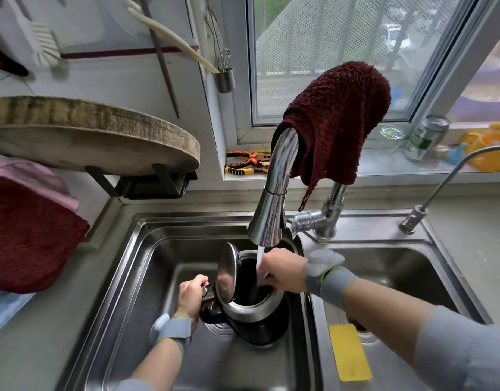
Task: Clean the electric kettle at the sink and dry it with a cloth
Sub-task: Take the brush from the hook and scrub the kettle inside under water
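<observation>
- Kettle point(254, 311) stands in the left basin of the sink point(147, 249), lid point(227, 273) flipped up, directly under the running faucet point(271, 193).
- Left hand point(191, 296) grips the kettle's handle, fingers curled round it.
- Right hand point(282, 270) reaches into the kettle's mouth under the stream — its fingers are hidden inside, so I cannot tell whether they hold anything.
- Risk: water could overflow and reach the electrical base, or the wet handle could slip in the grip.
- Dark red cloth point(336, 119) draped over the faucet could get splashed — less use for drying.
</observation>
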A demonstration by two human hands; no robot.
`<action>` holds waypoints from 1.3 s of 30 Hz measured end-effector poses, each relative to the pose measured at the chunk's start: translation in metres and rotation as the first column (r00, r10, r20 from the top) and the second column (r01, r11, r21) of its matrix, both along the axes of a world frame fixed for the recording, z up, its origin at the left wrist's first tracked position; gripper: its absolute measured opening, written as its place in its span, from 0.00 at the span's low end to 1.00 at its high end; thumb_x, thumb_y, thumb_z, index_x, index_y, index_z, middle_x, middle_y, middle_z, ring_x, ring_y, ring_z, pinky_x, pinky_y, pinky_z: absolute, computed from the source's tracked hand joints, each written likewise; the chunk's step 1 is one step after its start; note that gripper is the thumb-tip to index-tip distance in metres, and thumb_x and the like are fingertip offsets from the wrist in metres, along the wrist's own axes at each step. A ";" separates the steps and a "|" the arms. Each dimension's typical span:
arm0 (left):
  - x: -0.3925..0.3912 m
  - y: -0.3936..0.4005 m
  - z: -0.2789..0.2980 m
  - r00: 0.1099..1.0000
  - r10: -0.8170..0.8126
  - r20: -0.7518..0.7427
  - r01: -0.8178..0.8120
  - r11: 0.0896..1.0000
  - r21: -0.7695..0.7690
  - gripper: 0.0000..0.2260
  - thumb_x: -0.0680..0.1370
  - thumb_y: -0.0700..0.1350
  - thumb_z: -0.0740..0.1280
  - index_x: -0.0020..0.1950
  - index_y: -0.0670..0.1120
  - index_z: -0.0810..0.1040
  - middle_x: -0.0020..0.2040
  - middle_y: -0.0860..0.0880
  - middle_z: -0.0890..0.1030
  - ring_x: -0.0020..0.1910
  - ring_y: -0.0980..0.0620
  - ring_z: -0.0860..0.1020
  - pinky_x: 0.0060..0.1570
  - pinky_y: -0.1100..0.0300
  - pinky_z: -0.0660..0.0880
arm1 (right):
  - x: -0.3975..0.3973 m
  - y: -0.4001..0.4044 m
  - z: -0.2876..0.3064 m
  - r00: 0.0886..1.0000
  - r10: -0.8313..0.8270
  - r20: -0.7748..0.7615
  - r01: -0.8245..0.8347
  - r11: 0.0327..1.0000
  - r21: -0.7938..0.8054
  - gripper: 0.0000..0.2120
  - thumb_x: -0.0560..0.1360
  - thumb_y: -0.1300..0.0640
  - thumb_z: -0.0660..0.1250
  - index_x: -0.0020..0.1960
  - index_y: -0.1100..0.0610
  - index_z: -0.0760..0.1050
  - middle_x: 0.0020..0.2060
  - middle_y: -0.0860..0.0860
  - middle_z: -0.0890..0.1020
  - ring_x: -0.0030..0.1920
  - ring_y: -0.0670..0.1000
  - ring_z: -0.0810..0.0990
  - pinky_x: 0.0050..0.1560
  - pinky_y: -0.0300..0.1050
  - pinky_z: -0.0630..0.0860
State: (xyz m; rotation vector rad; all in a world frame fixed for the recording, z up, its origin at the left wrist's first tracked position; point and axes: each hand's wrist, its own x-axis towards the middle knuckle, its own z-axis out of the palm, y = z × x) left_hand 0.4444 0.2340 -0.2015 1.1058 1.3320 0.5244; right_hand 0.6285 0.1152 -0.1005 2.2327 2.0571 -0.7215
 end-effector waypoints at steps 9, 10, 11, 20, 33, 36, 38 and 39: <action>0.013 0.011 0.004 0.995 -0.096 -0.039 0.098 0.995 0.032 0.16 0.74 0.39 0.64 0.26 0.43 0.68 0.22 0.50 0.64 0.27 0.51 0.62 0.29 0.57 0.59 | -0.001 0.006 -0.008 0.994 -0.103 0.038 0.108 0.986 -0.127 0.11 0.70 0.53 0.69 0.49 0.56 0.82 0.45 0.55 0.83 0.47 0.58 0.81 0.42 0.44 0.75; 0.013 0.011 0.004 0.993 -0.106 -0.045 0.108 0.994 0.030 0.14 0.72 0.42 0.65 0.26 0.43 0.68 0.23 0.49 0.64 0.27 0.51 0.62 0.29 0.57 0.59 | -0.002 0.005 -0.009 0.989 -0.146 -0.012 0.143 0.982 -0.120 0.11 0.71 0.51 0.69 0.49 0.54 0.83 0.45 0.55 0.83 0.48 0.58 0.81 0.44 0.45 0.77; 0.012 0.011 0.003 0.992 -0.114 -0.045 0.115 0.993 0.025 0.13 0.70 0.43 0.65 0.27 0.44 0.68 0.24 0.49 0.63 0.27 0.51 0.62 0.29 0.57 0.59 | -0.005 0.002 -0.012 0.978 -0.206 -0.031 0.202 0.975 -0.092 0.10 0.72 0.50 0.69 0.50 0.53 0.82 0.46 0.54 0.83 0.49 0.58 0.81 0.46 0.45 0.77; 0.028 0.006 0.000 0.985 -0.163 -0.063 0.168 0.983 0.071 0.16 0.69 0.44 0.66 0.21 0.46 0.69 0.19 0.52 0.67 0.27 0.50 0.64 0.32 0.55 0.61 | -0.031 -0.006 0.001 0.990 -0.114 0.087 0.121 0.989 -0.082 0.13 0.75 0.59 0.64 0.59 0.61 0.75 0.52 0.59 0.81 0.54 0.60 0.79 0.47 0.48 0.73; 0.018 0.006 -0.013 0.992 -0.115 -0.054 0.119 0.990 0.081 0.15 0.70 0.44 0.66 0.24 0.42 0.70 0.20 0.51 0.68 0.29 0.48 0.65 0.33 0.54 0.62 | -0.038 -0.005 -0.010 0.969 -0.227 0.100 0.226 0.974 0.019 0.06 0.75 0.57 0.62 0.46 0.59 0.76 0.49 0.57 0.81 0.52 0.60 0.79 0.41 0.44 0.66; 0.011 0.010 -0.015 0.996 -0.080 -0.039 0.083 0.995 0.060 0.17 0.70 0.45 0.66 0.20 0.46 0.70 0.20 0.52 0.66 0.29 0.48 0.63 0.33 0.54 0.61 | -0.021 -0.008 -0.006 0.958 -0.247 0.142 0.236 0.968 0.088 0.08 0.74 0.58 0.63 0.48 0.59 0.79 0.46 0.57 0.81 0.53 0.58 0.77 0.40 0.46 0.65; 0.011 0.009 -0.014 0.998 -0.066 -0.017 0.067 0.996 0.058 0.15 0.66 0.48 0.65 0.20 0.46 0.71 0.20 0.52 0.67 0.29 0.48 0.64 0.33 0.54 0.61 | -0.016 -0.012 0.003 0.956 -0.227 0.187 0.214 0.973 0.088 0.07 0.75 0.61 0.61 0.43 0.61 0.77 0.45 0.58 0.81 0.52 0.58 0.76 0.39 0.47 0.64; 0.013 0.008 -0.011 0.998 -0.059 -0.002 0.059 0.996 0.061 0.12 0.64 0.48 0.64 0.21 0.46 0.71 0.20 0.52 0.67 0.28 0.48 0.64 0.32 0.55 0.61 | -0.017 -0.014 0.006 0.954 -0.230 0.192 0.215 0.972 0.096 0.08 0.75 0.64 0.60 0.38 0.62 0.73 0.45 0.58 0.81 0.50 0.59 0.76 0.39 0.47 0.64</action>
